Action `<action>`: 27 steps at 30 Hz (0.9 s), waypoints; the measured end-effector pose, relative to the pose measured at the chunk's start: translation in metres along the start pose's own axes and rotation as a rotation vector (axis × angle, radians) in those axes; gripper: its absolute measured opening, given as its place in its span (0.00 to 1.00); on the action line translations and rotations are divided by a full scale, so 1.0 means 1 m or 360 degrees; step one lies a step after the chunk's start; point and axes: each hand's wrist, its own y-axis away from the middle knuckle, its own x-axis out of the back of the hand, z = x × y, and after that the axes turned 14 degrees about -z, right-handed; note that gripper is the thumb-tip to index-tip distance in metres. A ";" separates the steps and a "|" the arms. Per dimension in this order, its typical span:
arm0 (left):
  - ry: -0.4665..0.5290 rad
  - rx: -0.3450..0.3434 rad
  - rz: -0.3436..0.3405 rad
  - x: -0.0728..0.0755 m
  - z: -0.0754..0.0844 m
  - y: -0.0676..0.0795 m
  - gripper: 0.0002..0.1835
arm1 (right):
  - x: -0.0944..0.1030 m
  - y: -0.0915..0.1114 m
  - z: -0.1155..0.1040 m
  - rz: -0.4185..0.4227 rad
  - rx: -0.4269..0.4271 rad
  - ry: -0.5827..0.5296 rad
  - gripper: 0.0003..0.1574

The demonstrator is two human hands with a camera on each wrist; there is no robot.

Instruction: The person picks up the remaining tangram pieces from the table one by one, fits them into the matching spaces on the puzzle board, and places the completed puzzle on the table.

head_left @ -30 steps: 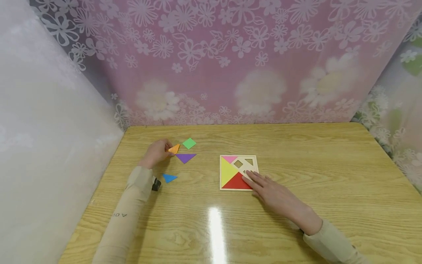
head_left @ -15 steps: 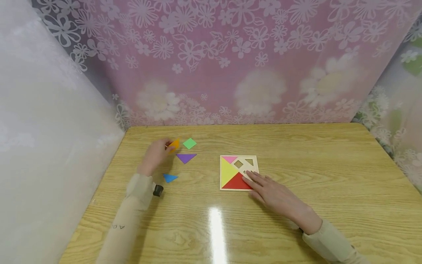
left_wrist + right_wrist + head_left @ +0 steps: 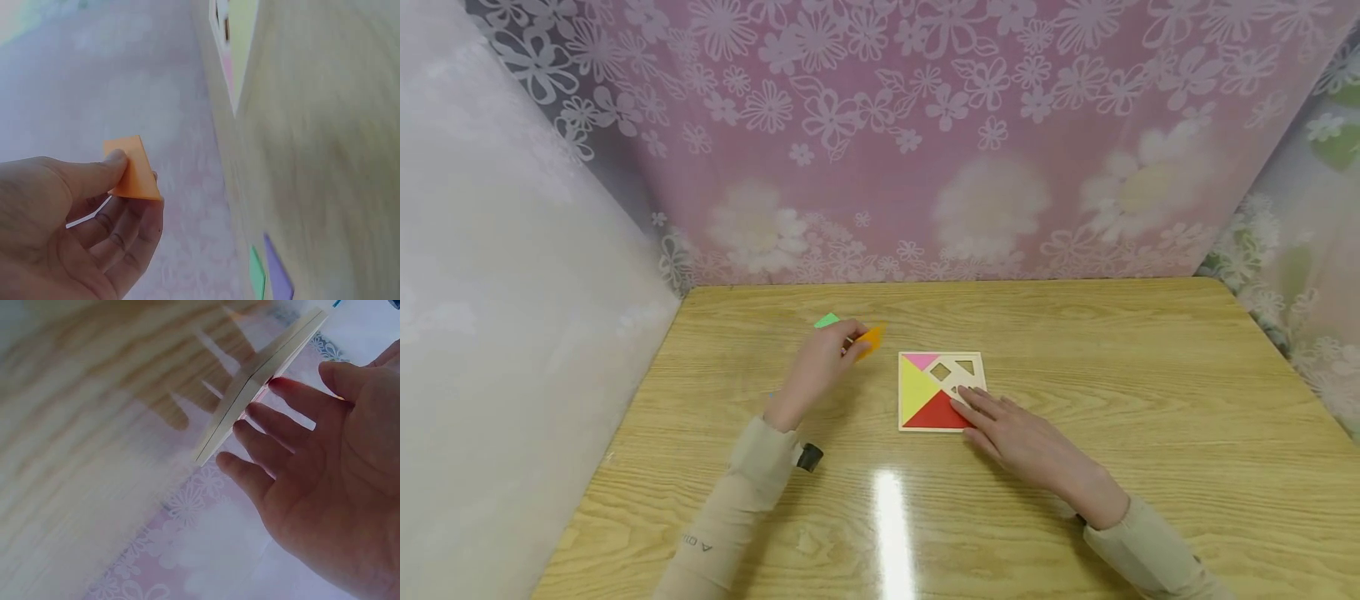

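My left hand (image 3: 816, 367) pinches an orange tangram piece (image 3: 871, 342) between thumb and fingers, up off the table and left of the puzzle board. The left wrist view shows this flat, four-sided piece (image 3: 133, 174) under the thumb. The square wooden board (image 3: 953, 381) has yellow (image 3: 917, 392), red (image 3: 936, 412) and pink (image 3: 921, 361) pieces set in it, with cut-out holes at its upper right. My right hand (image 3: 1026, 442) rests its outstretched fingers on the board's right side, covering the lower right corner. In the right wrist view, its fingertips (image 3: 240, 428) lie along the board's edge.
A green piece (image 3: 826, 320) lies on the table (image 3: 1075, 333), partly behind my left hand. The purple piece (image 3: 278, 275) shows beside it in the left wrist view. Only a sliver of blue (image 3: 772, 393) shows beside the left wrist. Floral curtains (image 3: 880, 167) surround the table.
The left hand has lifted the orange piece off the table and carried it right, toward the board. It now hides the purple piece in the head view. The right hand stays put.
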 end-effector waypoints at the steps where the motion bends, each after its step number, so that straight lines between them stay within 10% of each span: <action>1: 0.0012 -0.0021 -0.0017 -0.004 0.004 -0.001 0.08 | 0.000 0.001 0.000 0.0011 -0.0008 0.0002 0.33; 27: 0.0199 -0.0144 -0.0392 -0.074 0.072 -0.041 0.12 | -0.007 0.036 -0.013 0.0110 0.0058 0.0136 0.31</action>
